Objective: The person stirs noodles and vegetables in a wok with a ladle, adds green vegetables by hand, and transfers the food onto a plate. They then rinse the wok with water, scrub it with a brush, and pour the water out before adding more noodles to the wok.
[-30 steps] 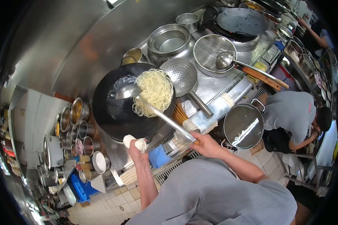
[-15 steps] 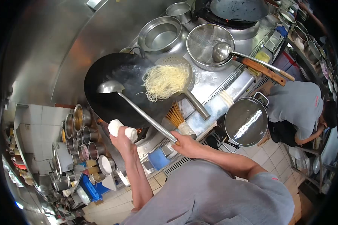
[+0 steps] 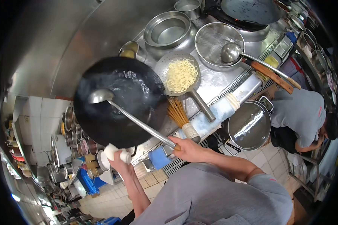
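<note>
My left hand [image 3: 122, 165] is closed around a white folded cloth [image 3: 112, 151], pressed at the near rim of a large black wok [image 3: 135, 108]. A small loop handle of the wok shows just right of the cloth. In my right hand [image 3: 191, 150] is the long handle of a steel ladle [image 3: 138, 126]; its bowl rests over the left part of the wok. The wok's dark inside looks wet and shiny. Beyond its right rim, a perforated skimmer [image 3: 162, 66] holds a heap of pale noodles [image 3: 181, 75].
A bamboo brush [image 3: 179, 114] lies beside the wok. Behind are a steel basin [image 3: 167, 30], a mesh strainer [image 3: 210, 39] with another ladle [image 3: 231, 52], and a second wok [image 3: 251, 9]. A pot of liquid [image 3: 249, 125] stands right, near a bending person [image 3: 298, 108].
The wok has come down and left toward me, with my left hand and cloth. The noodles, earlier spread out over the skimmer's left edge, now sit compactly on it.
</note>
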### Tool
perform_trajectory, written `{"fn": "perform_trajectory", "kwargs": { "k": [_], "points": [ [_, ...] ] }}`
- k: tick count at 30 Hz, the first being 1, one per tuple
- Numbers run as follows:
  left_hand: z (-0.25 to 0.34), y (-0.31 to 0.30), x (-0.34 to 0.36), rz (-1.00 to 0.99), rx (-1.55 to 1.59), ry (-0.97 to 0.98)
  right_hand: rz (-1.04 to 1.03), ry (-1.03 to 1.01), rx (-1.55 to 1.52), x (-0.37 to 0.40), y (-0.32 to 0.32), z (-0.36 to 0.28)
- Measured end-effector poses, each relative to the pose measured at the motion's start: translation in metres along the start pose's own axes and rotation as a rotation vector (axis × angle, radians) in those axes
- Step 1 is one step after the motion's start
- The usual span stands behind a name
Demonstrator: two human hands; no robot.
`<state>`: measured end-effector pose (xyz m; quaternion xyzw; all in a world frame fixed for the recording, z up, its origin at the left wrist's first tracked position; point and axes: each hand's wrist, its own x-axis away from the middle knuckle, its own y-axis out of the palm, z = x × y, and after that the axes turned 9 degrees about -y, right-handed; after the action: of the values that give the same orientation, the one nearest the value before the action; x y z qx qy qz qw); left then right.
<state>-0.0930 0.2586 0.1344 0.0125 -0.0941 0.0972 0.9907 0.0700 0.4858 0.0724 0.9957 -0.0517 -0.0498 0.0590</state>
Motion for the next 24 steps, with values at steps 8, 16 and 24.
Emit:
{"fn": "perform_trajectory", "kwargs": {
  "k": [8,16,24],
  "points": [
    [-0.058,-0.109,0.012,-0.109,0.392,-0.674,-0.045,-0.021,0.038,-0.062,0.023,-0.044],
    [-0.128,-0.090,-0.079,-0.119,0.622,-0.666,-0.195,0.112,-0.149,-0.170,0.190,-0.056],
    [-0.131,-0.089,-0.122,-0.284,0.581,-0.554,-0.161,0.166,-0.048,-0.368,0.398,-0.001]
  ]
}}
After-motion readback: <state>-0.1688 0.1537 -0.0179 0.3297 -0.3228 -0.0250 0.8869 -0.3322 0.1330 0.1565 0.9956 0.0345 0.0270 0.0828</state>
